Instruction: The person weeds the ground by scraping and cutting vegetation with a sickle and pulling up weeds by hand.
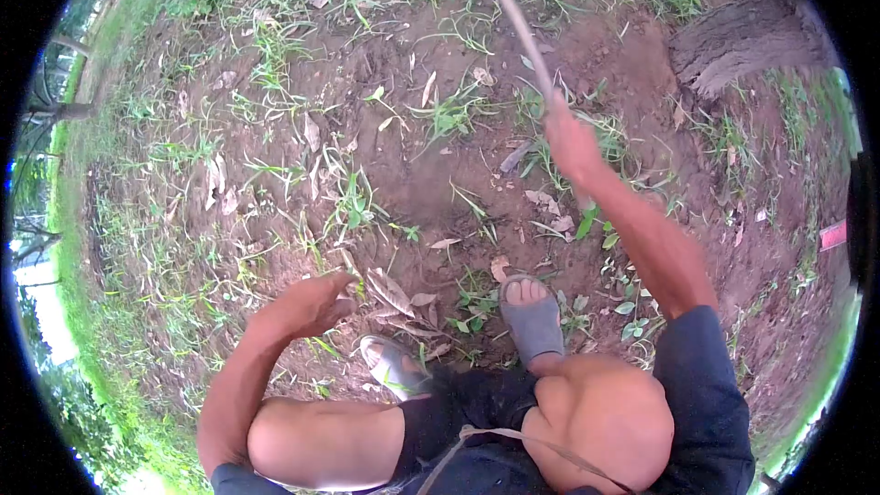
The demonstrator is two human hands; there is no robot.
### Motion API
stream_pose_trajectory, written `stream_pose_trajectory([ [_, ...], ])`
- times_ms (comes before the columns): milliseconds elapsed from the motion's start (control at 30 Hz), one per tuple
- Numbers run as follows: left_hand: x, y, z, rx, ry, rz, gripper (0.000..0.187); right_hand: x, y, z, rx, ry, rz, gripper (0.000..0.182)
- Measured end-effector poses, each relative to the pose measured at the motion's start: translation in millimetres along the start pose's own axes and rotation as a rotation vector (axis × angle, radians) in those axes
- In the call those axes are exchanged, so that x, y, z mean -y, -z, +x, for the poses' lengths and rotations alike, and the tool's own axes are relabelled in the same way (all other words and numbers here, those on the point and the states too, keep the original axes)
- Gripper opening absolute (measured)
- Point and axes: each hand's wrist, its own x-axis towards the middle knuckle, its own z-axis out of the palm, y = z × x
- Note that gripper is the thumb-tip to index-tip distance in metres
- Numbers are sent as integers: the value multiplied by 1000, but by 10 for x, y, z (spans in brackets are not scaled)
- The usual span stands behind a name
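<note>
My right hand [572, 147] is wrapped around a long thin wooden stick [518, 23], at the arm's forward reach. The stick slants up and left to the top edge of the view, where its far end is blurred against green plants. My left hand [314, 304] hangs low beside my left knee, just above the ground, with its fingers curled in. Whatever those fingers hold, if anything, is hidden. Dry leaves [392, 291] and grass blades lie right beside it.
I squat on reddish soil with scattered weeds [356, 206] and dry leaves. My sandalled feet [533, 316] are between my hands. A tree trunk [752, 35] stands at the upper right. A red object [832, 236] shows at the right edge, with more trees at the left.
</note>
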Motion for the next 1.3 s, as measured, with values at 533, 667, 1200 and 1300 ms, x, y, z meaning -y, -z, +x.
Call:
stream_pose_trajectory([
  [533,-160,47,194,34,-100,0,50,-498,656,-2230,224,-395,288,55],
  [667,-310,148,167,0,-105,-23,50,-307,149,-868,-6,-216,299,51],
  [1200,-109,92,300,15,-92,-18,45,-498,342,-1226,107,-252,275,55],
  [1300,-174,132,290,-6,-88,-68,46,-440,156,-782,-6,-165,87,53],
])
